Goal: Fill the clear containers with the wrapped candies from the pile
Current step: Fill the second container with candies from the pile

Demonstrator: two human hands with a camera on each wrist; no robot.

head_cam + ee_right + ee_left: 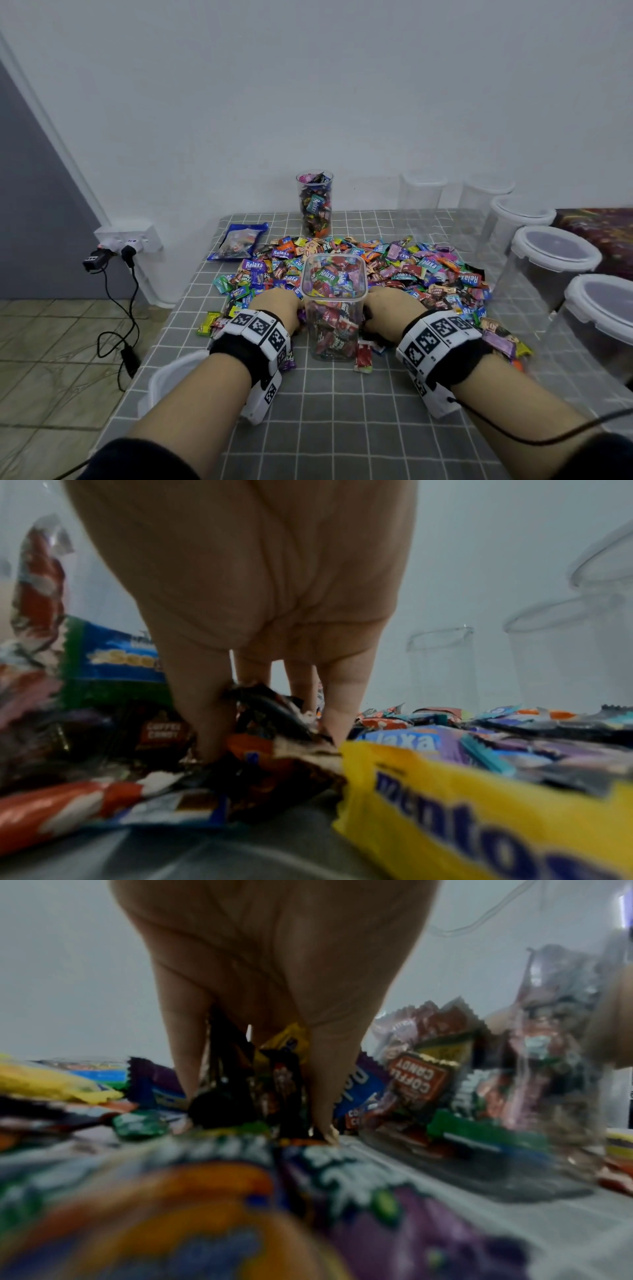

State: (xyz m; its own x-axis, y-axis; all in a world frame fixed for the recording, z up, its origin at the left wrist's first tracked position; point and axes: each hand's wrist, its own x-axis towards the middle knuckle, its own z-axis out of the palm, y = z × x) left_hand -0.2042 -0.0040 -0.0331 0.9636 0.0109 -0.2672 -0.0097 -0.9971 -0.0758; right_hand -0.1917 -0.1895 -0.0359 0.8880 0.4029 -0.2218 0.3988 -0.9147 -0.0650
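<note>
We keep the pile [359,270] spread just behind the square clear container [334,308], so our left hand [277,308] and right hand [390,308], beside it, each pinch a few candies [270,718].

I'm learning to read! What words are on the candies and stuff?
"Relaxa": purple wrapper in the pile, and on others like it.
"COFFEE CANDY": red-brown wrapper, seen upside down.
"COFFEE CANDY": dark wrapper.
"mento...": yellow wrapper, cut off.
Blue bag and wrist-band squares: no readable words.
</note>
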